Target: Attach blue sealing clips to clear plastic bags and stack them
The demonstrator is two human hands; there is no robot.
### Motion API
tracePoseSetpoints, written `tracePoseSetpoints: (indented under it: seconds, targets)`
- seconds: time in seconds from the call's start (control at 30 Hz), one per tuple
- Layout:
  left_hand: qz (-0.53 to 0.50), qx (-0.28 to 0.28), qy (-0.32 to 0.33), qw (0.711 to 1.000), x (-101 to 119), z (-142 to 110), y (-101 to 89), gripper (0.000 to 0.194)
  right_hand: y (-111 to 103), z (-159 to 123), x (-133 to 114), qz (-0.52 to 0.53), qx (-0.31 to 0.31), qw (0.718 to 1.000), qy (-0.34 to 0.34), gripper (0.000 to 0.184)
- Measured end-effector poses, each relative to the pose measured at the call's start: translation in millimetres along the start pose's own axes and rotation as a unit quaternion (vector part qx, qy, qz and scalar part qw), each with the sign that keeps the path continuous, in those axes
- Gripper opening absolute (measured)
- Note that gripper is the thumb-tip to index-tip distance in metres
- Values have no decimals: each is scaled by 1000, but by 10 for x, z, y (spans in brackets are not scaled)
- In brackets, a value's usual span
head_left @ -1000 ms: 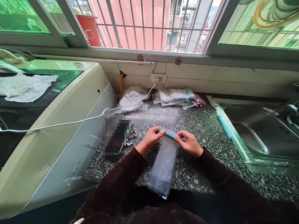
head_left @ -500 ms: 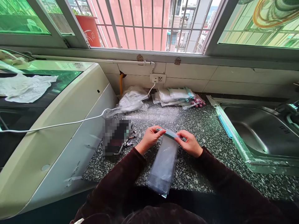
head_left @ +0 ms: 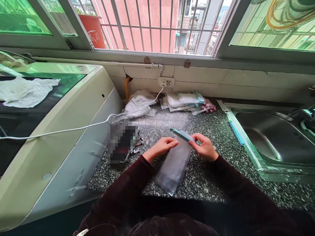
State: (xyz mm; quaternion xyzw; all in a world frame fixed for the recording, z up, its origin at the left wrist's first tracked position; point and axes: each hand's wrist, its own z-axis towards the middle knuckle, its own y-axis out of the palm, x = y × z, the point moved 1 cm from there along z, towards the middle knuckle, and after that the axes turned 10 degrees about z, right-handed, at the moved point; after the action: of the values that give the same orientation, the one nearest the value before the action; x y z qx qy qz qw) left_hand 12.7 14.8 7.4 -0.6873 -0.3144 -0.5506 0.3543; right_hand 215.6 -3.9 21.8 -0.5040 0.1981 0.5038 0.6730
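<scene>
A stack of clear plastic bags hangs slanting over the counter, its lower end towards me. A teal sealing clip lies across the upper end, its left tip sticking out free. My right hand pinches the clip's right end together with the plastic. My left hand is closed at the bags' left edge, just below the clip, thumb and forefinger on the plastic. Its other fingers are partly hidden.
Bagged packs with teal and pink clips lie by the wall, beside crumpled plastic. A blurred-out dark object lies left of my hands. A white cable crosses from the left. The sink is at right.
My left hand has let go of the clip's left end and moved down onto the bags' edge. The right hand, clip and bags have shifted slightly right, and the bags' lower end has risen.
</scene>
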Motion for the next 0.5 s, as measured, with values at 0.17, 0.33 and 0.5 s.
tracePoseSetpoints:
  seconds: [0.17,0.33,0.5]
  targets:
    - [-32,-42,-34,998,-35,-12,29,55,-27,4,-11,-6,27,1000,-9,23]
    - [-6,-24,-25,999,-44,-5,14,55,-21,-2,-41,-3,45,999,-30,22]
    - [-43,37,4,998,43,-4,28,48,2,2,-28,2,20,1000,-2,25]
